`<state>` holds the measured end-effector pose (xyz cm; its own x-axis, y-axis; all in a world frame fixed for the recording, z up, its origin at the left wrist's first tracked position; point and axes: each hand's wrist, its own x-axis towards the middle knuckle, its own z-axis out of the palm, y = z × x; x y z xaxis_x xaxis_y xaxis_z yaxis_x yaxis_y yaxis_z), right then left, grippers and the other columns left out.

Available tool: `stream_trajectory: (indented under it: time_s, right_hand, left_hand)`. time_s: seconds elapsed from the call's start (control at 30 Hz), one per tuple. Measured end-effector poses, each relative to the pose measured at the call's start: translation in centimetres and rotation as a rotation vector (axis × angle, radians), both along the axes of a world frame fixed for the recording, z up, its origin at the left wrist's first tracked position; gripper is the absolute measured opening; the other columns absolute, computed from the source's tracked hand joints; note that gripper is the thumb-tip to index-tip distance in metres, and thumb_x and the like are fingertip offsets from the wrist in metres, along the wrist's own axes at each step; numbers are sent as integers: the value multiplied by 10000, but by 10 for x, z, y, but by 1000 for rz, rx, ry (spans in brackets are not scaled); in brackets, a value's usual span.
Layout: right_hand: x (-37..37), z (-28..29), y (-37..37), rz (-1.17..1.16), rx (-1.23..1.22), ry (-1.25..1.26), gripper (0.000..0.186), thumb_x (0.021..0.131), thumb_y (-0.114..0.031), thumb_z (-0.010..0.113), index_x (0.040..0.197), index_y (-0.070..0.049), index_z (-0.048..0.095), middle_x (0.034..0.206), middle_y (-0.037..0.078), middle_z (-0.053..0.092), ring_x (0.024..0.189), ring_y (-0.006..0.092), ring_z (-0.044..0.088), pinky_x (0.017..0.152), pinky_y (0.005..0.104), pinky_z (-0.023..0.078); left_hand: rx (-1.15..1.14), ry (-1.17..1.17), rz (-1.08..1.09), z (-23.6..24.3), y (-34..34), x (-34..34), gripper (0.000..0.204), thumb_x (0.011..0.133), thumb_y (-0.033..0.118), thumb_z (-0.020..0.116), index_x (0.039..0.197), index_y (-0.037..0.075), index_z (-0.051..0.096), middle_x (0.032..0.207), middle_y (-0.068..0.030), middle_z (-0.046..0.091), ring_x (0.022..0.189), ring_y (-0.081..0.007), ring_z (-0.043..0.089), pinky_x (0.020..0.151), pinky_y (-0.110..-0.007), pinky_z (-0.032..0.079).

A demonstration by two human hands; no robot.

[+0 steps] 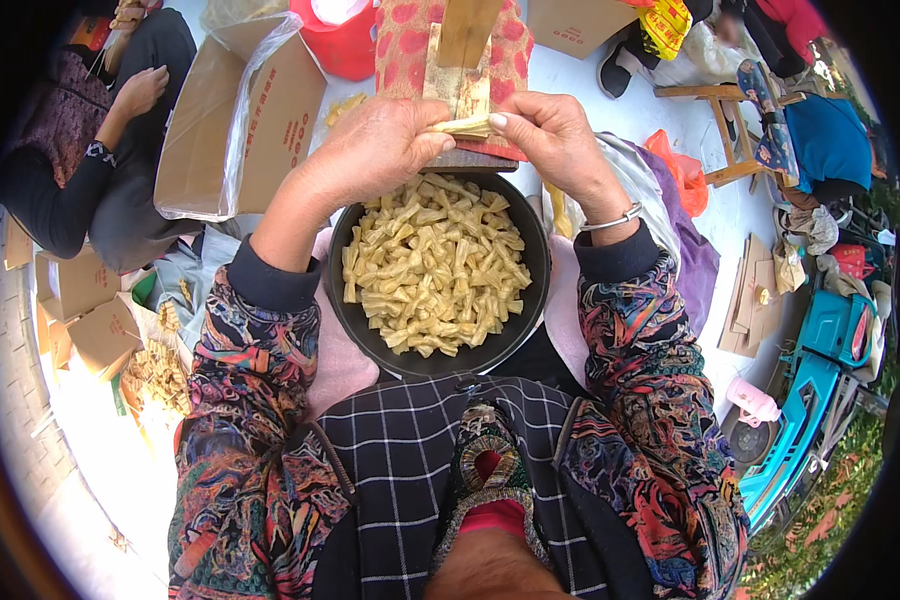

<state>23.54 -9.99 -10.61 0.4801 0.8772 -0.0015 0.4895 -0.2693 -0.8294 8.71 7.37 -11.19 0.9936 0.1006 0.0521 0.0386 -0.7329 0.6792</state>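
Between my hands stretches a pale yellow, pleated strip (462, 127), level over the near end of a light wooden board (438, 84). My left hand (375, 145) pinches its left end with thumb and fingers. The right end is gripped by my right hand (555, 145), with a silver bangle on that wrist. Just below the hands, a dark round pan (541, 270) sits at my lap, heaped with many short yellow bundles (435, 265), pinched at the middle and flared at the ends. Beyond the strip, an upright wooden piece (468, 35) rises from the board.
A red patterned cloth (402, 55) lies under the board. An open cardboard box (215, 130) lined with plastic stands left, near a seated person (80, 150). At the right are a wooden stool (735, 130), an orange plastic bag (678, 170) and flattened cardboard (752, 300).
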Motion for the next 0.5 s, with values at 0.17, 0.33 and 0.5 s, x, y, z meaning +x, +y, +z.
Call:
stream_trajectory:
  time_s: [0.17,0.33,0.5]
  right_hand:
    - [16,-17,33,-170,88,-135,191,891,-160,585,791,-3,629,600,-22,528,593,47,461,537,237,392]
    - [11,-29,48,-225,-7,-270,232,858,-239,593,825,-17,653,685,148,628,619,297,598,627,393,481]
    - [11,-25,45,-164,-218,-522,238,835,-247,568,800,-32,664,736,169,649,714,357,622,658,438,492]
  left_hand:
    - [118,-32,326,-11,12,28,238,856,366,606,948,149,638,748,-120,657,757,-332,644,654,-445,495]
    - [105,-3,330,-21,19,34,226,849,358,607,958,167,658,775,-121,668,785,-328,648,682,-450,499]
    - [197,132,331,-6,6,28,254,840,356,598,1001,177,679,817,-142,678,825,-330,650,715,-448,503]
